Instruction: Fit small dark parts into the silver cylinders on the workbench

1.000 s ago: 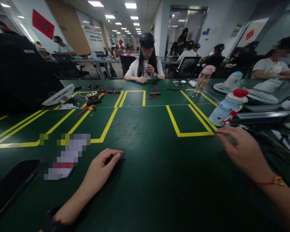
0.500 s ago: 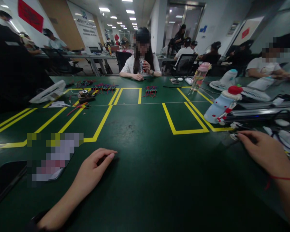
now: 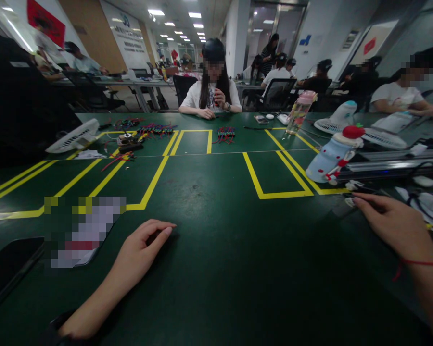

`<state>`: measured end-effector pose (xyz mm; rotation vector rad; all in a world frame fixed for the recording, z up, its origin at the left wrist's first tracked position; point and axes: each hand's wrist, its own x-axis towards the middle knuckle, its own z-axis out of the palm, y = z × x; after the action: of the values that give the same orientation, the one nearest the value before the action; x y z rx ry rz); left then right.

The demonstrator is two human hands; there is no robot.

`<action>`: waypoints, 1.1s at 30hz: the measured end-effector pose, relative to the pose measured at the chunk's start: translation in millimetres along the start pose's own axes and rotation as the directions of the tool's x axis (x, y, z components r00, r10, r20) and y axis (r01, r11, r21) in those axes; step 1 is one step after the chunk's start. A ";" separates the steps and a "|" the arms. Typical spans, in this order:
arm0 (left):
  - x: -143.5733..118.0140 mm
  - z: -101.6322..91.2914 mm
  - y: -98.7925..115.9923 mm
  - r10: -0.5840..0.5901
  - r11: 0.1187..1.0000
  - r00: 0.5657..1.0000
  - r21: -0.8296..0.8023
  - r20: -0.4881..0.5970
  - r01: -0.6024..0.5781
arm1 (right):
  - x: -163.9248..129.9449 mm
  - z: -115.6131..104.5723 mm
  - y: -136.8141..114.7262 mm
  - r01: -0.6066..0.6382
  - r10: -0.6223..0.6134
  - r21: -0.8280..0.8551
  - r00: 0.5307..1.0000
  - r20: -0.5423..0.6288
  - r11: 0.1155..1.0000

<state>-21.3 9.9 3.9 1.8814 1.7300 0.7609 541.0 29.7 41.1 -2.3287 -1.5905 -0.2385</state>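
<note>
My left hand (image 3: pixel 140 250) rests palm-down on the green table (image 3: pixel 220 240), fingers loosely curled and holding nothing. A dark band shows at its wrist. My right hand (image 3: pixel 393 223) lies low at the right side of the table, a red string bracelet on the wrist. Its fingertips sit beside a small white object (image 3: pixel 347 202) and dark cables (image 3: pixel 424 202). Nothing is visibly gripped in it. A pale blue bottle with a red cap (image 3: pixel 330 156) lies tilted just beyond that hand.
A dark phone (image 3: pixel 7 271) and a blurred card (image 3: pixel 82 230) lie left of my left hand. Yellow tape boxes (image 3: pixel 274 194) mark the table. Wire bundles (image 3: pixel 225 134), a white fan (image 3: pixel 72 137) and a pink-lidded bottle (image 3: pixel 299 113) sit farther off. A person (image 3: pixel 212 93) sits opposite.
My right hand has slid to the right, from the yellow box corner toward the cables. My left hand has stayed in place. The view shifted slightly.
</note>
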 end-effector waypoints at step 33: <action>-1.4 -1.2 2.9 0.005 1.000 1.000 -0.010 0.013 -0.005 | -2.3 -1.4 -8.6 -0.209 0.205 0.279 0.978 0.044 0.937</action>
<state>-20.0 8.3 6.6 1.8812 1.7114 0.7565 532.2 30.1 43.0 -2.2511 -1.2752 0.0522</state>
